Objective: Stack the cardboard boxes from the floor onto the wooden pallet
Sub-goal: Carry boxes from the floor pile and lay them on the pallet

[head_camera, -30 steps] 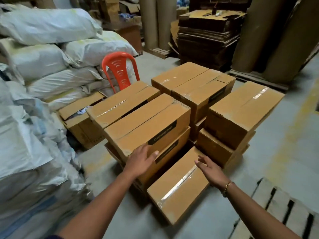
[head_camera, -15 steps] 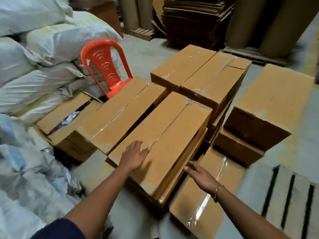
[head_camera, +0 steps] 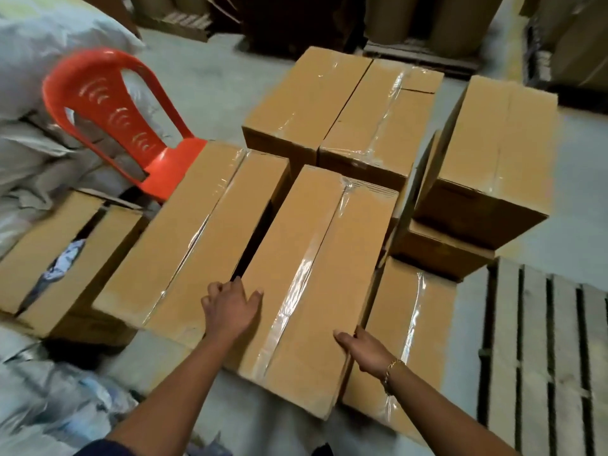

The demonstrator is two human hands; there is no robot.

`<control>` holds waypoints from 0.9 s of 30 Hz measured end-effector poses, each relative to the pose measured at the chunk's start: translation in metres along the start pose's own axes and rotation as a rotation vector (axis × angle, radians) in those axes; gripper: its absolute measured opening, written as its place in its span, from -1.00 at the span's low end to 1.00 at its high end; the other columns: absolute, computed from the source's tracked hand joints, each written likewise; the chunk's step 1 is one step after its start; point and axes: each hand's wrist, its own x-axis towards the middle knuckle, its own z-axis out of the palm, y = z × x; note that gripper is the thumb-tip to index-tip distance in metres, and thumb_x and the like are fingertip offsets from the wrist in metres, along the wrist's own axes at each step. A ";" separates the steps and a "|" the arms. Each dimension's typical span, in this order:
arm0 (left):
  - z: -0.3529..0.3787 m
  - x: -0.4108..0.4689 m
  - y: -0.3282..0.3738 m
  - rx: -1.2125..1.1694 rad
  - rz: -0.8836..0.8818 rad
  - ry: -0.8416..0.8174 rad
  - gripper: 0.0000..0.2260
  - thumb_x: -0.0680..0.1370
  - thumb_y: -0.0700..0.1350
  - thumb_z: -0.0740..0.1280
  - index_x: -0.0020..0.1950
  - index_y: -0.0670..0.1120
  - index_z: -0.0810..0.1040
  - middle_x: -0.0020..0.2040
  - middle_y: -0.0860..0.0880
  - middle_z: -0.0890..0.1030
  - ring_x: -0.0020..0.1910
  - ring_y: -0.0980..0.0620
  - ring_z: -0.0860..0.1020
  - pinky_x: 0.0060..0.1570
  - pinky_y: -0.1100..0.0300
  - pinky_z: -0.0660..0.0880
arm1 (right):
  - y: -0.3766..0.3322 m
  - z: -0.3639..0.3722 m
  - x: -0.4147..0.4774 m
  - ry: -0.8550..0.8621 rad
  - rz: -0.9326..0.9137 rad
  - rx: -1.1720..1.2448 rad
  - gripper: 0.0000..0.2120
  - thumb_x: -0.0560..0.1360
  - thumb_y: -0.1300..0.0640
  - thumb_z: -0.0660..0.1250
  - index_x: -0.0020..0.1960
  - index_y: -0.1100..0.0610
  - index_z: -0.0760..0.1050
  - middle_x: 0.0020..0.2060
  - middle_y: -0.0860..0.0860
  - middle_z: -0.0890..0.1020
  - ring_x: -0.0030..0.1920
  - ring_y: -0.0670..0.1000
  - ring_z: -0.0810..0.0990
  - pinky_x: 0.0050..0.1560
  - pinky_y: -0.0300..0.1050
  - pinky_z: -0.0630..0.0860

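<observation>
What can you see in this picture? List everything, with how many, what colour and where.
Centre box: one, brown, taped, middle, held by both hands.
Other taped boxes: at least six, brown, around it, some stacked.
Open box: one, brown, far left.
Chair: one, orange, left rear, behind the boxes.
Sacks: several, white, along the left.
Wooden pallet: one, greyish, lower right.
Cardboard rolls: several, brown, at the back.
Bracelet: one, gold, right wrist.
Left hand: one, grips the centre box's left edge.
Right hand: one, grips its right edge.
</observation>
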 end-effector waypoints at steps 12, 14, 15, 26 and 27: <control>-0.006 -0.050 0.015 -0.474 0.117 -0.277 -0.34 0.65 0.26 0.13 0.67 0.10 -0.05 0.60 -0.05 0.27 0.53 -0.15 0.32 0.46 -0.09 0.28 | 0.030 -0.007 -0.033 0.299 -0.032 0.396 -0.33 0.51 -0.35 0.27 0.52 -0.09 0.28 0.30 -0.14 0.56 0.23 -0.06 0.55 0.27 -0.12 0.44; -0.012 -0.068 0.031 -0.525 0.132 -0.309 -0.34 0.64 0.25 0.14 0.66 0.14 -0.08 0.61 -0.01 0.25 0.54 -0.13 0.31 0.45 -0.08 0.27 | 0.038 -0.020 -0.047 0.357 -0.056 0.443 -0.41 0.54 -0.30 0.28 0.50 -0.11 0.31 0.25 -0.16 0.57 0.18 -0.08 0.55 0.21 -0.13 0.45; -0.014 -0.077 0.039 -0.549 0.138 -0.312 -0.34 0.64 0.25 0.15 0.66 0.16 -0.08 0.62 0.01 0.22 0.55 -0.12 0.29 0.46 -0.07 0.26 | 0.043 -0.027 -0.055 0.369 -0.065 0.460 -0.39 0.51 -0.32 0.29 0.49 -0.12 0.31 0.24 -0.16 0.57 0.18 -0.08 0.57 0.22 -0.09 0.48; 0.005 -0.234 0.137 -0.650 0.161 -0.331 -0.33 0.61 0.29 0.16 0.64 0.25 -0.09 0.61 0.03 0.23 0.55 -0.14 0.29 0.45 -0.13 0.28 | 0.171 -0.089 -0.182 0.430 -0.132 0.465 -0.39 0.45 -0.36 0.35 0.43 -0.16 0.36 0.18 -0.14 0.62 0.13 -0.09 0.61 0.17 -0.03 0.57; 0.012 -0.252 0.145 -0.646 0.170 -0.331 -0.32 0.60 0.32 0.15 0.64 0.26 -0.08 0.60 0.02 0.26 0.53 -0.14 0.31 0.46 -0.14 0.30 | 0.187 -0.096 -0.195 0.441 -0.143 0.447 -0.41 0.47 -0.34 0.34 0.43 -0.16 0.36 0.17 -0.15 0.62 0.11 -0.10 0.61 0.12 -0.08 0.56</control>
